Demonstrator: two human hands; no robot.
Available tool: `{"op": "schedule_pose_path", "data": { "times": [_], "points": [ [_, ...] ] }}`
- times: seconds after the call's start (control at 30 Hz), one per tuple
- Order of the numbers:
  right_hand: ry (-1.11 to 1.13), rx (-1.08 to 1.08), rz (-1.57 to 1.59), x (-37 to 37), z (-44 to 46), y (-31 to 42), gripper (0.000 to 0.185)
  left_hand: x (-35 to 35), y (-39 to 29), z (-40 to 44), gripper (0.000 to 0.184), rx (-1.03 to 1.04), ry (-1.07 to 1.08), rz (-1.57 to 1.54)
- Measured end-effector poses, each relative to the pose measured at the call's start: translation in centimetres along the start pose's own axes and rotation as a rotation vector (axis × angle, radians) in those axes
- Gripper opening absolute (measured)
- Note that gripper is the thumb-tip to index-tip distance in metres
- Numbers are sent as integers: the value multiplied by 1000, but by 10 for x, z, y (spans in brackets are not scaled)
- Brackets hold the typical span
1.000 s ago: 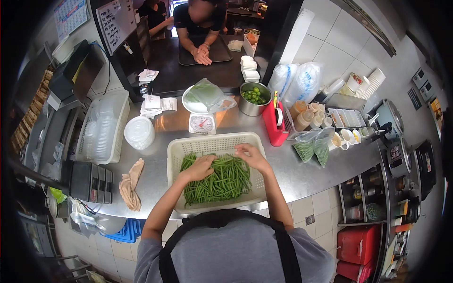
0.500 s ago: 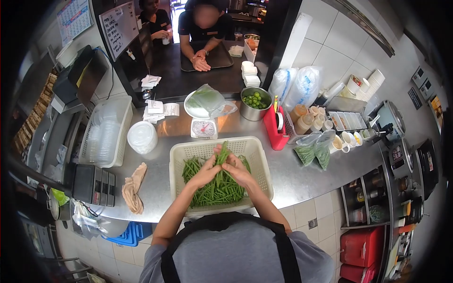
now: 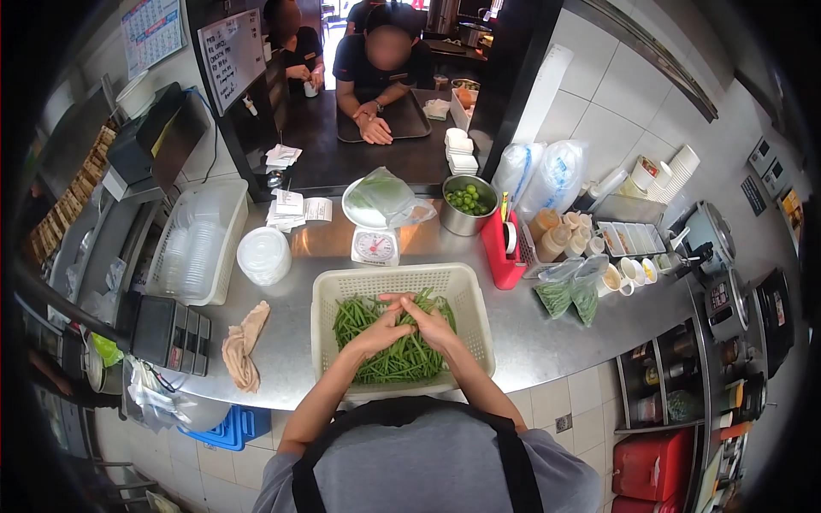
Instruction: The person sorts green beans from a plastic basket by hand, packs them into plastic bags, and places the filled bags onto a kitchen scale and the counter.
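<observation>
A cream perforated plastic basket (image 3: 487, 342) on the steel counter holds a heap of cut green beans (image 3: 398, 363). My left hand (image 3: 382, 332) and my right hand (image 3: 434, 327) meet above the heap, fingers closed in toward each other. Some beans stick out beyond the fingertips, gripped between the two hands. How many are held is hidden by the fingers. Just behind the basket stands a dial kitchen scale (image 3: 375, 246), with a plastic bag of green produce (image 3: 383, 195) on its white pan.
A steel pot of limes (image 3: 466, 205) and a red holder (image 3: 503, 248) stand behind right. Bagged green vegetables (image 3: 571, 295) lie further right. On the left are a white tub (image 3: 263, 256), a beige cloth (image 3: 245, 346) and a container basket (image 3: 197, 244). People lean at the pass-through counter.
The bunch of green beans, upright between my palms before, now sits lower, and my hands have come closer together over the heap. The view has shifted slightly.
</observation>
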State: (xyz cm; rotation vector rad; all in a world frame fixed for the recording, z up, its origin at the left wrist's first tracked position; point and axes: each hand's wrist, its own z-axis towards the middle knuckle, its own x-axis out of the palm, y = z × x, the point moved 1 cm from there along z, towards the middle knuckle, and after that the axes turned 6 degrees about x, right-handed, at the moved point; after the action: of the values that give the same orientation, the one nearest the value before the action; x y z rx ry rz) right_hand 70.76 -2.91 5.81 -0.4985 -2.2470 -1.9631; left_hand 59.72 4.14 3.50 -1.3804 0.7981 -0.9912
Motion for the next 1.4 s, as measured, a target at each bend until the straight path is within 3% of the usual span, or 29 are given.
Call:
{"op": "schedule_pose_path", "data": {
  "times": [0.1,0.2,0.4,0.43,0.53,0.57,0.67,0.77,0.87,1.0,1.1,1.2,1.23,1.33,1.4],
  "points": [
    [-110,-96,71,-2,5,-6,33,1,-4,3,64,-78,39,-96],
    [-171,-81,175,2,0,4,33,-1,-2,1,48,-185,0,-78],
    [-287,-222,581,-35,2,10,31,6,-6,-15,20,-273,24,-329],
    [-410,-213,628,-39,1,16,26,5,-8,-16,17,-243,-10,-345],
    [-454,-136,398,-50,-9,18,21,-11,-7,-15,14,-314,-107,-465],
    [-482,-71,349,-45,-12,13,17,-14,-8,-12,12,-247,-115,-566],
    [-382,58,67,-23,-19,-8,18,-18,1,-1,9,-244,-189,-902],
    [-325,-99,-2,17,-22,0,21,-9,17,8,10,-264,-387,-867],
    [-317,-324,-354,20,-20,-9,29,9,-1,10,14,-306,-584,-884],
    [-225,-346,-497,11,-19,-10,34,9,13,7,15,-319,-540,-886],
    [-153,-462,-649,6,-19,-6,26,7,16,5,14,-326,-470,-954],
    [-255,-428,-583,0,-12,-9,13,13,17,0,19,-303,-427,-872],
    [-272,-242,-446,0,-15,-5,5,16,24,0,20,-303,-393,-891],
    [-486,-305,-95,1,-11,11,13,16,29,-4,18,-305,-269,-919],
    [-524,-206,22,-20,-3,1,15,9,28,-6,14,-325,-341,-996]
  ]
}}
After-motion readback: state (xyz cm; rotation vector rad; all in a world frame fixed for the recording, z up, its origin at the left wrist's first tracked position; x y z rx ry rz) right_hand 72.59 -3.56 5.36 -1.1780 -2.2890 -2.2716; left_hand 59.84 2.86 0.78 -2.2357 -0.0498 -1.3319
